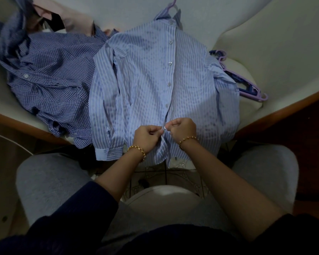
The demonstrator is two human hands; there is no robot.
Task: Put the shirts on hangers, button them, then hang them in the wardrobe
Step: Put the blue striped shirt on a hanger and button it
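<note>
Fingertips [156, 131] of left hand [146, 137] and right hand [183, 130] pinching the lower placket of a pale blue striped shirt [145, 74], flat on a cream cushioned seat [269, 37] with wooden edge, collar pointing away, hem overhanging the near edge

This looks like a home bedroom. A soft white-covered bed [265, 34] with a brown wooden frame [276, 109] carries a striped shirt [155, 80], a checked shirt [50, 74] and plastic hangers [247, 89]. Patterned floor tiles [173, 173] show below, by a white stool [162, 201].

Dim light on a white bed [265, 34], wooden frame [293, 129], tiled floor [173, 173].
</note>
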